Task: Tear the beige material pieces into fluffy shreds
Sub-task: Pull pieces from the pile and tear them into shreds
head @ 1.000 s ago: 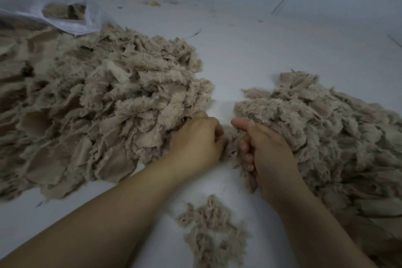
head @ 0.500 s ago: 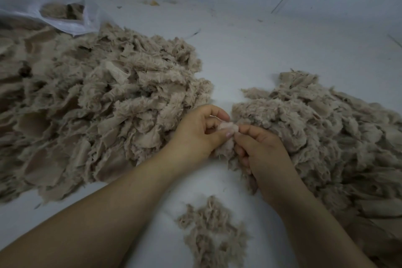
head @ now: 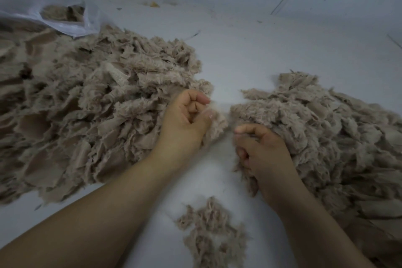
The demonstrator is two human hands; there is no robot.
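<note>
A big heap of beige furry material pieces (head: 87,111) fills the left of the white surface. A second heap (head: 326,137) lies on the right. Between them, my left hand (head: 185,122) pinches a beige piece (head: 217,124) between thumb and curled fingers. My right hand (head: 261,154) is a little lower and to the right, fingers curled round a torn tuft of the same material that hangs below it. A small pile of fluffy shreds (head: 213,230) lies in front, between my forearms.
A white plastic bag (head: 43,2) holding more beige material sits at the far left. The white surface (head: 250,50) stretches behind the heaps to a wall, with small scraps on it.
My hands, joined on one piece half a second ago, have pulled apart. The left hand went up and left with its piece, the right hand down and right.
</note>
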